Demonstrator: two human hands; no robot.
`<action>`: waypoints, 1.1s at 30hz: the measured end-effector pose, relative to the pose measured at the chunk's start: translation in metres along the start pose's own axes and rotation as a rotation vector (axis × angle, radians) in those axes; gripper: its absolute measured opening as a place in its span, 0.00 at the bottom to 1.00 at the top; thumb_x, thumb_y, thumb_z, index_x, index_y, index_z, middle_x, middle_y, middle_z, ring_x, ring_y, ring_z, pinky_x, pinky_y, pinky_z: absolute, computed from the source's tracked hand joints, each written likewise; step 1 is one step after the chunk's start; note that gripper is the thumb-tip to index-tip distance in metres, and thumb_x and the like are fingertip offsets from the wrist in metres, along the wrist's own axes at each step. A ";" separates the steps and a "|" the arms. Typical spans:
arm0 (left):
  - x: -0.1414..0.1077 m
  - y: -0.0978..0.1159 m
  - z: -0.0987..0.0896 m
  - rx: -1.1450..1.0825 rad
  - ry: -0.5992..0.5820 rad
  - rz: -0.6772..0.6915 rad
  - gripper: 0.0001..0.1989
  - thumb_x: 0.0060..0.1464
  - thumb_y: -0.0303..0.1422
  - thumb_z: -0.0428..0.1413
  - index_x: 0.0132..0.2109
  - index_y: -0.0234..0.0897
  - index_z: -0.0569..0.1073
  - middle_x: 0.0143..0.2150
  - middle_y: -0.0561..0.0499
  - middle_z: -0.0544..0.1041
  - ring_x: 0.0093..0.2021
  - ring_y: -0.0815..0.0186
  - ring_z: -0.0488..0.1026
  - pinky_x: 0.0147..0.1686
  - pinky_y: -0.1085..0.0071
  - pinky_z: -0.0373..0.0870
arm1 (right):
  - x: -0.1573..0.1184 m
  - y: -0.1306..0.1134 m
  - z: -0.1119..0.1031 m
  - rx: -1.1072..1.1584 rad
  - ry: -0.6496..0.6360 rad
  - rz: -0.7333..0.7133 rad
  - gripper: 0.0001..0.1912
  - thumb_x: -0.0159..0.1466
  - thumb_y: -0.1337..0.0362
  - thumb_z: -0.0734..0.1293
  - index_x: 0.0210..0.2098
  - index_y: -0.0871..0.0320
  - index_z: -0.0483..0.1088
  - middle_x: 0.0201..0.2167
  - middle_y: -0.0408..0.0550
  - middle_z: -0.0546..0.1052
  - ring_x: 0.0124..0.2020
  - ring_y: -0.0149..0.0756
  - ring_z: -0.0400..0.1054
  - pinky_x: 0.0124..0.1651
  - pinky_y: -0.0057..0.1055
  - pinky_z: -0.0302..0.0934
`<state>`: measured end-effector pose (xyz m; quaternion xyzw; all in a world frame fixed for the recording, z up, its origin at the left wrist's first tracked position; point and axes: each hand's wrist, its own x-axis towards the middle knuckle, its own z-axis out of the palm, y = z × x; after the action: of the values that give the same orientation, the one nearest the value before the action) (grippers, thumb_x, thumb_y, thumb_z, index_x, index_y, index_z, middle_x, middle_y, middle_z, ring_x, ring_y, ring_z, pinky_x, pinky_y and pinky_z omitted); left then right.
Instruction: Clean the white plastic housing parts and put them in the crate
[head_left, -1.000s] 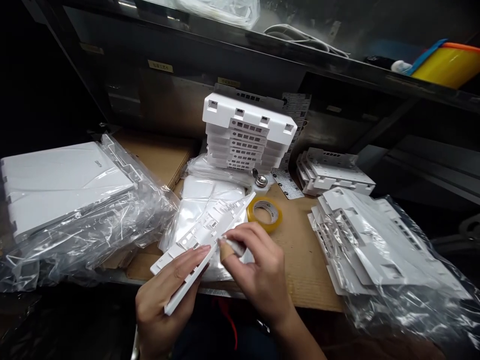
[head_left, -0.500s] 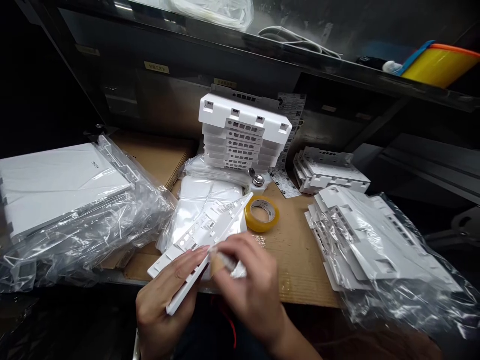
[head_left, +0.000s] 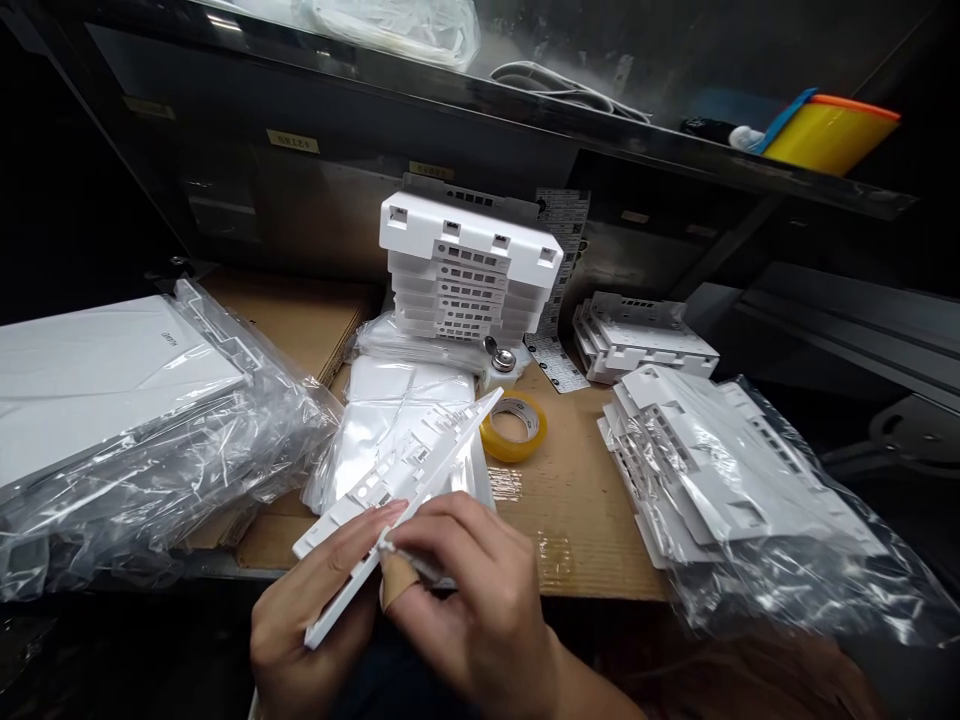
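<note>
Gripping a white panel (head_left: pixel 451 462) tilted above the table (head_left: pixel 592 510), the left hand (head_left: pixel 311 595) is closed on its lower part, while the right hand (head_left: pixel 480 600) pinches what looks like a small white wad (head_left: pixel 387 546) against its long edge. Work on this piece seems partway: contact is at the lower half, the upper edge is free of fingers, and whether that stretch is finished I cannot tell. Behind, a tall stack of white housings (head_left: pixel 424 235) stands unbagged, as does a smaller stack (head_left: pixel 652 350); plastic-covered panels lie at left (head_left: pixel 90 375) and right (head_left: pixel 709 450). Their stage, done or waiting, is unclear
</note>
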<state>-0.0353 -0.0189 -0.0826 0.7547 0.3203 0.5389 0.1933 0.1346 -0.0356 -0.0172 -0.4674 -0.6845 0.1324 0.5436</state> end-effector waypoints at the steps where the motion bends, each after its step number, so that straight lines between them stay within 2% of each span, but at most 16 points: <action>1: 0.000 0.000 0.000 -0.004 0.005 -0.002 0.24 0.60 0.17 0.58 0.59 0.41 0.77 0.56 0.53 0.81 0.54 0.64 0.79 0.60 0.70 0.72 | -0.001 -0.001 0.001 0.009 -0.007 -0.012 0.08 0.63 0.75 0.70 0.41 0.63 0.76 0.35 0.50 0.79 0.35 0.34 0.73 0.40 0.28 0.68; 6: -0.002 0.001 0.001 0.062 0.078 -0.012 0.23 0.55 0.15 0.63 0.54 0.40 0.80 0.51 0.54 0.84 0.47 0.66 0.81 0.55 0.71 0.74 | 0.005 0.009 -0.006 -0.080 0.118 0.090 0.06 0.63 0.75 0.69 0.39 0.61 0.76 0.34 0.49 0.77 0.35 0.34 0.71 0.39 0.30 0.66; 11: -0.005 -0.001 -0.003 0.008 0.031 0.001 0.24 0.58 0.15 0.60 0.57 0.41 0.78 0.55 0.55 0.82 0.51 0.66 0.80 0.57 0.72 0.73 | -0.001 -0.003 0.000 -0.027 0.004 -0.044 0.07 0.63 0.75 0.70 0.41 0.63 0.76 0.34 0.50 0.78 0.35 0.34 0.73 0.39 0.29 0.69; 13: -0.005 -0.001 -0.006 0.014 0.048 0.010 0.24 0.57 0.15 0.61 0.56 0.42 0.79 0.55 0.55 0.82 0.50 0.67 0.80 0.57 0.72 0.74 | 0.001 -0.001 -0.002 -0.024 0.006 -0.037 0.06 0.63 0.74 0.70 0.41 0.62 0.77 0.35 0.49 0.78 0.35 0.33 0.73 0.39 0.29 0.69; 16: -0.004 0.003 -0.010 0.071 0.094 0.015 0.23 0.54 0.16 0.64 0.54 0.42 0.80 0.51 0.57 0.84 0.46 0.69 0.81 0.56 0.75 0.73 | 0.017 0.019 -0.019 -0.091 0.119 0.063 0.05 0.65 0.72 0.69 0.38 0.60 0.77 0.35 0.47 0.78 0.35 0.33 0.71 0.39 0.30 0.67; 18: -0.002 0.005 -0.014 0.092 0.083 0.012 0.20 0.55 0.19 0.64 0.52 0.43 0.81 0.50 0.59 0.84 0.45 0.71 0.82 0.54 0.78 0.73 | 0.029 0.035 -0.034 -0.145 0.204 0.133 0.04 0.66 0.71 0.69 0.37 0.58 0.77 0.35 0.46 0.78 0.37 0.33 0.71 0.40 0.31 0.66; 21: -0.001 0.006 -0.019 0.076 0.050 0.007 0.16 0.57 0.21 0.63 0.50 0.43 0.81 0.49 0.60 0.85 0.43 0.70 0.82 0.51 0.78 0.76 | 0.037 0.045 -0.048 -0.200 0.250 0.178 0.03 0.66 0.69 0.70 0.37 0.57 0.77 0.35 0.46 0.77 0.38 0.35 0.72 0.42 0.32 0.66; 24: -0.003 0.004 -0.021 0.050 0.030 0.039 0.16 0.56 0.21 0.63 0.51 0.40 0.81 0.49 0.57 0.85 0.43 0.67 0.83 0.51 0.76 0.77 | 0.029 0.035 -0.043 -0.197 0.215 0.160 0.04 0.66 0.70 0.68 0.37 0.57 0.77 0.35 0.46 0.77 0.37 0.35 0.71 0.41 0.33 0.66; 29: -0.007 -0.004 -0.017 0.066 0.030 0.064 0.22 0.55 0.16 0.63 0.53 0.39 0.80 0.50 0.53 0.84 0.44 0.65 0.82 0.53 0.72 0.76 | 0.006 0.007 -0.018 -0.100 0.032 0.048 0.07 0.66 0.73 0.67 0.41 0.58 0.76 0.35 0.47 0.78 0.36 0.34 0.72 0.40 0.32 0.68; 31: -0.007 -0.006 -0.015 0.044 0.011 0.048 0.22 0.55 0.16 0.63 0.54 0.40 0.80 0.51 0.52 0.84 0.45 0.62 0.82 0.54 0.69 0.77 | 0.007 0.012 -0.019 -0.095 0.050 0.054 0.07 0.66 0.73 0.67 0.40 0.57 0.76 0.35 0.47 0.78 0.36 0.34 0.72 0.40 0.32 0.68; 33: -0.007 -0.006 -0.014 0.030 0.002 0.021 0.21 0.55 0.17 0.64 0.54 0.40 0.80 0.50 0.51 0.84 0.46 0.61 0.83 0.54 0.68 0.78 | 0.014 0.030 -0.030 -0.135 0.111 0.117 0.06 0.66 0.71 0.67 0.39 0.56 0.77 0.36 0.46 0.79 0.37 0.35 0.73 0.41 0.32 0.68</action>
<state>-0.0520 -0.0203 -0.0867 0.7603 0.3206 0.5369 0.1758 0.1757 -0.0191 -0.0180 -0.5488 -0.6322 0.0914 0.5393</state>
